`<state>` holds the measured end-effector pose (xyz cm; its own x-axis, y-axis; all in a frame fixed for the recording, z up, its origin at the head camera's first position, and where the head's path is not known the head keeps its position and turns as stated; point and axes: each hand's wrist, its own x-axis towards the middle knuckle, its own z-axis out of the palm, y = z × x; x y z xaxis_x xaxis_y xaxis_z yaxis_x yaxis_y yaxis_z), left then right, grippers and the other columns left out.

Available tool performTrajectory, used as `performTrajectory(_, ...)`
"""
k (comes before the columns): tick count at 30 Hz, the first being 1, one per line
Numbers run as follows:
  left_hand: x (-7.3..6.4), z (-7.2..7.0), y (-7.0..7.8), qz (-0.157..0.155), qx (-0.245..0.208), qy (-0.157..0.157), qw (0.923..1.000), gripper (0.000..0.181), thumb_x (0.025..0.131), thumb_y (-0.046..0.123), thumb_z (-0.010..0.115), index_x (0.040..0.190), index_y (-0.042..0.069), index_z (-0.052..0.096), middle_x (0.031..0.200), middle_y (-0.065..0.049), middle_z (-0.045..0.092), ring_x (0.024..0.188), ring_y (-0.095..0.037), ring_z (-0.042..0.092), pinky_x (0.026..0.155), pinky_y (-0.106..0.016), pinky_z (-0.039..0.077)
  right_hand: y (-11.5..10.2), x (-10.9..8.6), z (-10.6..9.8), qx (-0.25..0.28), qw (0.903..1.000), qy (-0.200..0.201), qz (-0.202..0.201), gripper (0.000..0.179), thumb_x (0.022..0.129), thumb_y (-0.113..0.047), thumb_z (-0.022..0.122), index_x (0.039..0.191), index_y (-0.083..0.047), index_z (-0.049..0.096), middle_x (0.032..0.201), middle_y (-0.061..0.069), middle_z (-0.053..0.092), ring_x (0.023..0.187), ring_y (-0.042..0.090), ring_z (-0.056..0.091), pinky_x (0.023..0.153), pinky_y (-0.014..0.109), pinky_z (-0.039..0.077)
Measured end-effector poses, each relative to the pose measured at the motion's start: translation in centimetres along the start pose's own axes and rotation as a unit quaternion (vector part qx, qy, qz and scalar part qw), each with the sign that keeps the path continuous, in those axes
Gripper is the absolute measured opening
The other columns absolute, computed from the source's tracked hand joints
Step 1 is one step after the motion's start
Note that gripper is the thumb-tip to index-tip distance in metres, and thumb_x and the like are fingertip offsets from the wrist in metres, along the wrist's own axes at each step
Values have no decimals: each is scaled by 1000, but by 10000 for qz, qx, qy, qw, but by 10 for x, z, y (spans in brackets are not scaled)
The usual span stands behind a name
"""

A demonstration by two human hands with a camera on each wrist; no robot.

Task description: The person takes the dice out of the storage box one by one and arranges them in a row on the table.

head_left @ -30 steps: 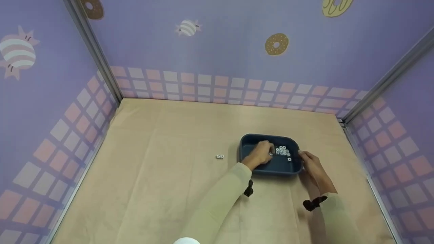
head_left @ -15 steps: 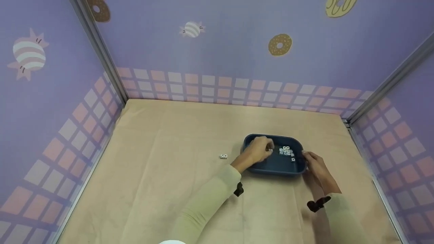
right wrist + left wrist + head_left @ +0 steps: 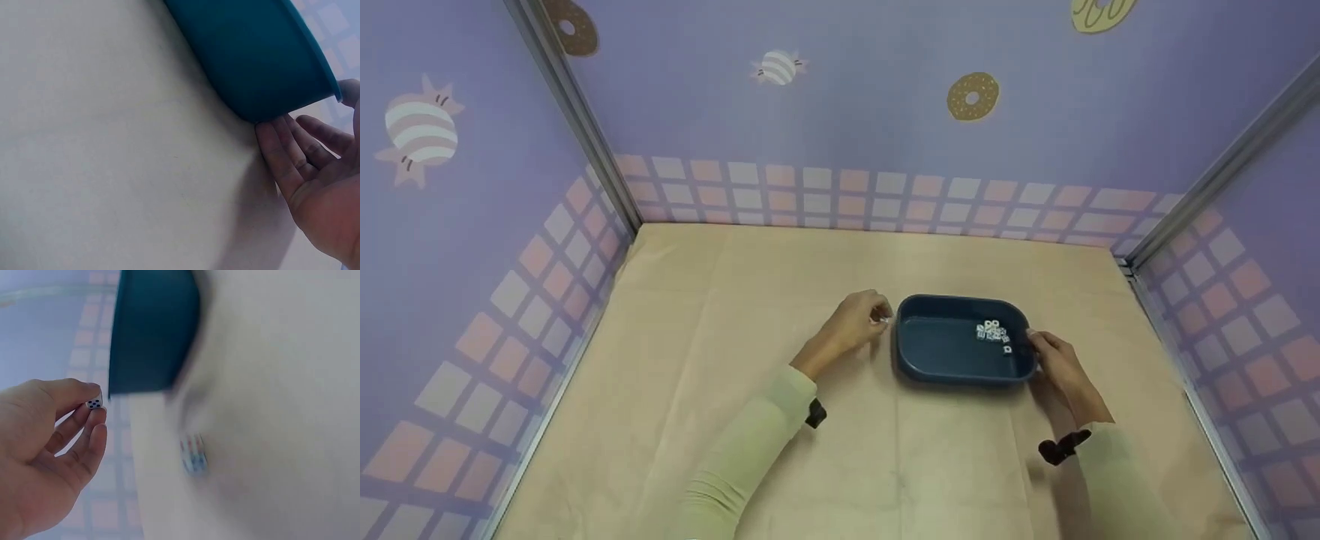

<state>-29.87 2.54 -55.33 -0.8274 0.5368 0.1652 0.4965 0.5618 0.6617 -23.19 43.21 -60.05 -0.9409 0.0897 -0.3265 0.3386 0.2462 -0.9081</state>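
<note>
My left hand pinches a single white die between thumb and fingertips, just left of the tray. Its dark pips show in the left wrist view. A dark blue rectangular tray with rounded corners stands on the cloth. Inside it, toward the right end, lies a cluster of small white dice. My right hand holds the tray's right end, thumb at the rim and fingers against the outer wall. Below my left hand, a blurred pair of dice sits side by side on the cloth; the head view hides them behind that hand.
A beige cloth with faint creases covers the table. Purple panels with printed sweets and a pink-and-white check border enclose its back and sides. Metal posts stand at the back corners.
My left hand has lifted out of the tray with a die and moved left, past the tray's left rim. My right hand stays at the tray's right end.
</note>
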Motion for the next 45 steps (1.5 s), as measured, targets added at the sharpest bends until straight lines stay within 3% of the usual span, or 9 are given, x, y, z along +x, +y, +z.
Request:
performTrajectory(7,-26,-16,-37,-427,345,-249,9982,16,99,3,72,115,1,74,106,-7,67,99,-20,65,88,-33,56,-2,2,0,-40,10000,-67,-54,81,110,-55,49,162,5,31,171,25,24,160,40,17,128,57,18)
performTrajectory(13,-40,-15,-51,-621,380,-386,9966,19,99,4,73,118,3,74,109,-5,69,100,-19,65,89,-34,56,1,0,-3,-208,9998,0,-58,82,109,-58,48,161,4,33,169,26,28,160,41,19,128,57,17)
performTrajectory(20,-47,-11,-59,-475,357,-409,9974,17,99,4,72,116,6,74,109,-5,70,97,-17,66,87,-35,57,1,1,-2,-145,9999,88,11,80,109,-57,49,160,4,36,169,25,29,159,41,20,128,57,19)
performTrajectory(28,-48,-6,-64,-667,-19,-472,9967,15,99,8,75,114,8,74,107,-2,69,95,-17,63,87,-34,55,0,3,-4,29,10000,-24,48,72,114,-45,44,161,8,31,171,27,23,160,42,15,129,54,16)
performTrajectory(33,-49,-4,-63,-682,-70,-571,9960,18,98,13,78,115,11,74,107,0,68,96,-16,62,86,-35,55,1,3,-2,-30,10000,58,29,75,112,-49,46,162,6,32,171,26,24,160,41,17,128,54,17)
performTrajectory(45,-51,-3,-60,-635,23,-596,9962,12,99,7,75,111,9,74,105,-1,68,96,-16,64,87,-34,56,2,-1,-2,-178,9998,27,-80,83,110,-57,48,163,4,31,171,25,24,160,42,16,128,56,19)
